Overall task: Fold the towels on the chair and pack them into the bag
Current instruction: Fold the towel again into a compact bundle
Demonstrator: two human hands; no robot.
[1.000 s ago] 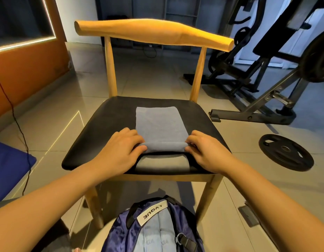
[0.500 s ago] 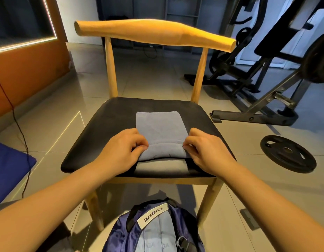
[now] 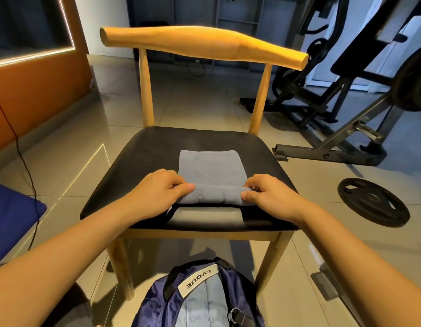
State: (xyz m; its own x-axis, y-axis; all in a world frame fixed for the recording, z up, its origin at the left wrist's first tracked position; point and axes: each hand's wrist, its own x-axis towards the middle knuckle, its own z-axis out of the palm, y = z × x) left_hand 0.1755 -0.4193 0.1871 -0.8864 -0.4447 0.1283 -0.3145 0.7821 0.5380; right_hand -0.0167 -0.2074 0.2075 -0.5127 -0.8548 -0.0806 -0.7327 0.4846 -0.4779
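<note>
Folding the towel (image 3: pixel 209 168) on the chair (image 3: pixel 157 147): left hand (image 3: pixel 157 192) and right hand (image 3: pixel 273 197) pinch its six-o'clock edge; next, likely lay it toward twelve.

A grey-blue towel (image 3: pixel 212 168) lies on the black seat of the wooden chair (image 3: pixel 155 156), toward the seat's front edge. The left hand (image 3: pixel 157 193) and the right hand (image 3: pixel 272 197) pinch the towel's near fold at either end, fingers (image 3: pixel 186 186) curled over the raised roll of cloth. A blue bag (image 3: pixel 157 303) sits on the floor in front of the chair, grey cloth showing at its top. A black weight plate (image 3: pixel 373 201) lies right of the chair.
</note>
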